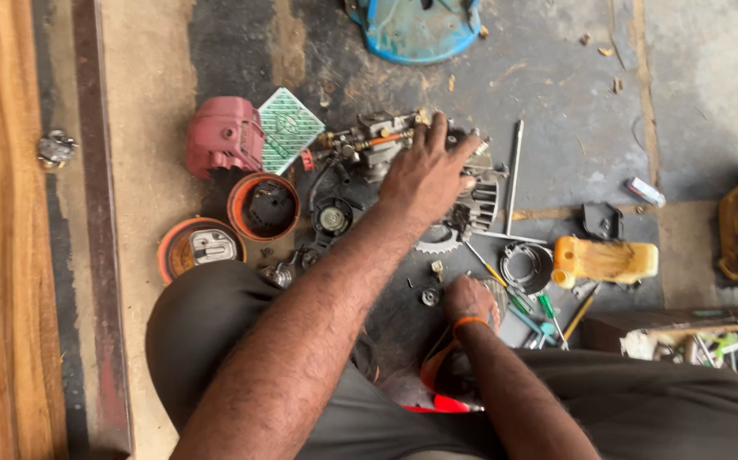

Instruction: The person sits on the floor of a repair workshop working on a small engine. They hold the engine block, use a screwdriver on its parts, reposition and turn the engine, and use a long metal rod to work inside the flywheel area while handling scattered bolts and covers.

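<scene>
2 hands are at work on the floor, and we start with the one that reaches far out. Our left hand lies flat on the engine block, a grey metal lump with thin fins, in the middle of the dark mat. The fingers are spread apart and press on top of it; they are not wrapped round it. Our right hand is close to our knees. Its fingers are curled together over a small part, but we cannot tell what it is or if they grip it.

We think the step now is holding the engine block in place while the other hand picks up a small piece. The next move would need a firm hold on the block and a careful pinch on that little piece, since small bits lie loose all round.

Just left of the block sits the carburetor, with brass bits on it. A toothed wheel lies just below the block. A long metal rod lies to the right. Further right are a yellow tank and some screwdrivers. To the left are a red cover, a green patterned card and 2 orange round housings.
</scene>
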